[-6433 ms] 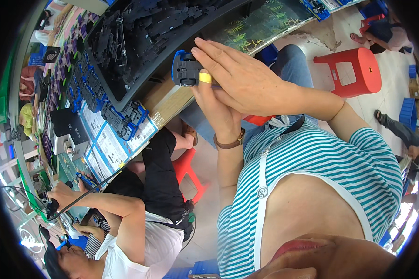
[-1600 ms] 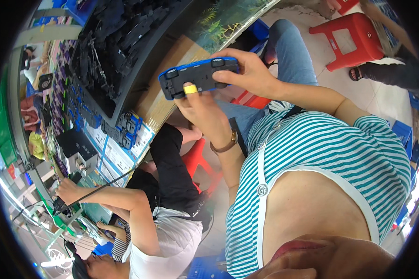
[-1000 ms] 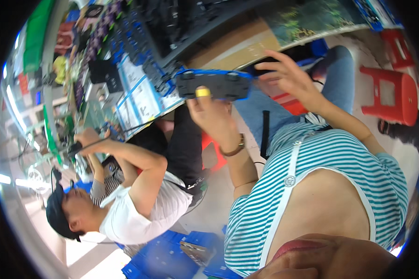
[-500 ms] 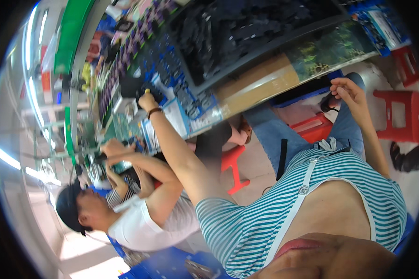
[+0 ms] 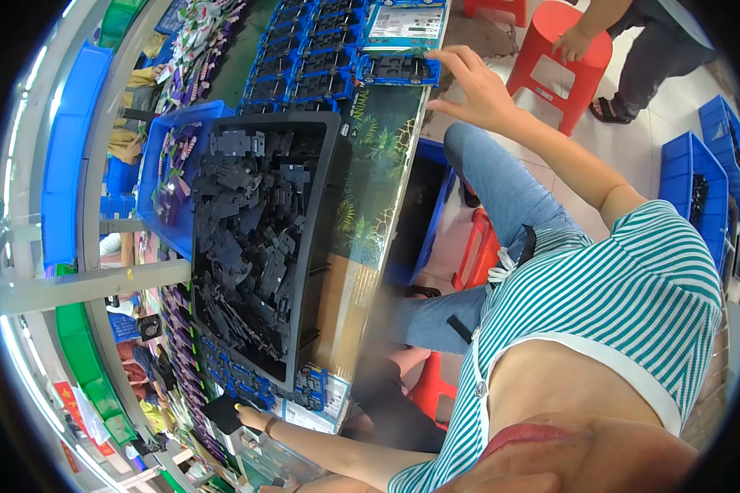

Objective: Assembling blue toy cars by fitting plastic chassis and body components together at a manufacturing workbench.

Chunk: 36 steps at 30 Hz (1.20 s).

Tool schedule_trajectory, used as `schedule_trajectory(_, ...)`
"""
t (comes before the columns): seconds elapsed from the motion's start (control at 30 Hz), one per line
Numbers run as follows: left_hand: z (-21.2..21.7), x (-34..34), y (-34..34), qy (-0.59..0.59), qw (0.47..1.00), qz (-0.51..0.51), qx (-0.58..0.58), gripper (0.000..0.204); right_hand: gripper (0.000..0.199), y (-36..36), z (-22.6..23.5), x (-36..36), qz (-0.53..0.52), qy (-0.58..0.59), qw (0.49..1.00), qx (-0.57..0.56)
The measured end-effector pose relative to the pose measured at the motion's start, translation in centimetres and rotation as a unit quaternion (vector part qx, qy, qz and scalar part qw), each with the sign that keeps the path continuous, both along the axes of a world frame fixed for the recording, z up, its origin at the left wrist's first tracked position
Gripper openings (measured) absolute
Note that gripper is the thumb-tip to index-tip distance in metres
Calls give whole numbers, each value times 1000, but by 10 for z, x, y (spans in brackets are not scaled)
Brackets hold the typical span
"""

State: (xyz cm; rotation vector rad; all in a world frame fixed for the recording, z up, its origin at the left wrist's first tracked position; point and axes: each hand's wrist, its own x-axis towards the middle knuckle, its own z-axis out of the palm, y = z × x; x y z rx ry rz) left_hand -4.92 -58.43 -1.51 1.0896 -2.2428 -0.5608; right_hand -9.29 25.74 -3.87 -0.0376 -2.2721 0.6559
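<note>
My right hand is open at the table's edge, thumb and fingers apart. Its fingertips are beside the end of a blue-and-black toy car chassis, and I cannot tell whether they touch. My left hand is at the lower left with its fingers closed, next to a dark boxy object. Something small and yellow shows at its fingertips; what the hand holds is too small to make out. A large black bin full of loose black plastic parts stands between the hands.
Rows of blue chassis and a printed sheet lie beyond the bin. A blue crate adjoins it. Red stools, blue crates and another person's hand are off to the right. Cardboard covers part of the tabletop.
The view has turned. My right hand has gone from above my lap to the table edge by a chassis. My left hand stays beside the dark object.
</note>
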Motion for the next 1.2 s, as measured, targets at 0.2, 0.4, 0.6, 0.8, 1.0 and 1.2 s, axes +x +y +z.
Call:
schedule_trajectory(0.2,95,10,282,290,948,-79,-108,36,76,27,-26,-34,52,-79,990,-103)
schedule_trajectory(0.4,28,60,518,281,846,-436,118,37,72,11,-10,35,117,-59,979,-158)
schedule_trajectory(0.6,-28,55,599,327,289,-444,783,64,79,-78,30,78,335,-173,921,-99)
schedule_trajectory(0.8,-33,55,555,381,361,-366,768,53,61,-122,56,35,442,-36,895,49)
schedule_trajectory(1.0,-19,68,530,406,397,-340,749,53,45,-184,97,-129,285,-11,954,88)
schedule_trajectory(1.2,-11,72,510,422,423,-317,736,52,50,-229,88,-205,219,-163,943,188)
